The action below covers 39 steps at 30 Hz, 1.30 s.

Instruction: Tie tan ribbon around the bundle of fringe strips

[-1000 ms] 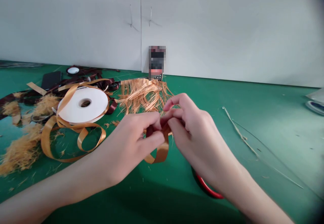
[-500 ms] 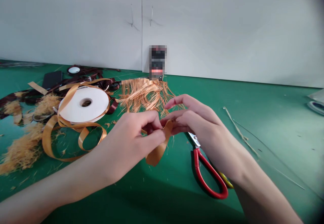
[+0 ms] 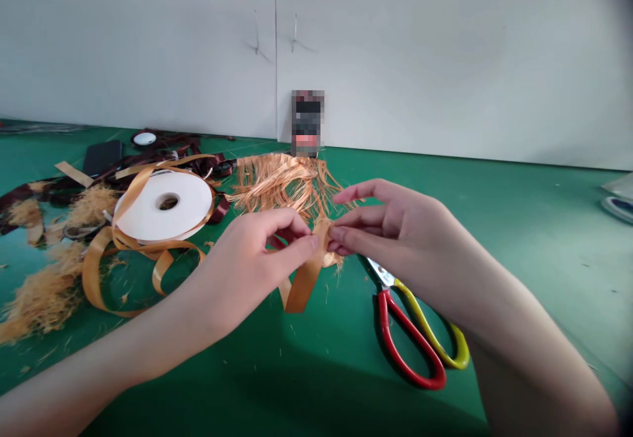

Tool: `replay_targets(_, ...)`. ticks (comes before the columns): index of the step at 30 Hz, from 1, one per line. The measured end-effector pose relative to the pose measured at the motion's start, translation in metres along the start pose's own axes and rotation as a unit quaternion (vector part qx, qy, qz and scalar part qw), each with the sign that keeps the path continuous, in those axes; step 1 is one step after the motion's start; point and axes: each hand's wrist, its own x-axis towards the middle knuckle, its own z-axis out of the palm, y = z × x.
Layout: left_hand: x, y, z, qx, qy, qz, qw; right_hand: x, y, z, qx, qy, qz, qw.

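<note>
The left hand [image 3: 242,272] and right hand [image 3: 400,239] hold a gold satin ribbon strip [image 3: 302,292] above the green tabletop [image 3: 494,226], with the fingers of both hands clamped on it. Steel scissors with red and yellow handles [image 3: 395,335] lie just below the right hand. A white ribbon spool [image 3: 148,200] and a frayed gold fibre bundle [image 3: 281,183] lie beyond.

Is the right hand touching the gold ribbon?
Touching: the head view shows the right hand pressing its fingertips onto the gold ribbon.
</note>
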Motion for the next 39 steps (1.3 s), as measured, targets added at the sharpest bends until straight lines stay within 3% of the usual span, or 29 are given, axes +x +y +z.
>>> replay_targets(7,0.0013,0.0008,-0.0017,0.009,0.009,0.044,0.999,0.0005,0.0038,-0.0036,-0.020,-0.031,-0.020,0.999)
replay_targets(17,0.0008,0.0042,-0.0033,-0.036,-0.008,0.009,0.999,-0.0033,0.0052,-0.0034,-0.027,-0.129,0.008,0.991)
replay_targets(27,-0.0005,0.0033,-0.0075,0.000,0.021,-0.011,1.000,0.0028,0.0047,-0.0049,-0.038,-0.075,0.014,0.996)
replay_targets(34,-0.0002,0.0058,-0.0080,-0.018,-0.020,0.017,1.000,0.0012,0.0049,-0.0050,-0.043,-0.088,0.013,0.995)
replay_targets(39,0.0007,0.0060,-0.0077,-0.018,-0.019,0.009,1.000,0.0008,0.0035,-0.0055,-0.062,-0.080,0.003,0.995)
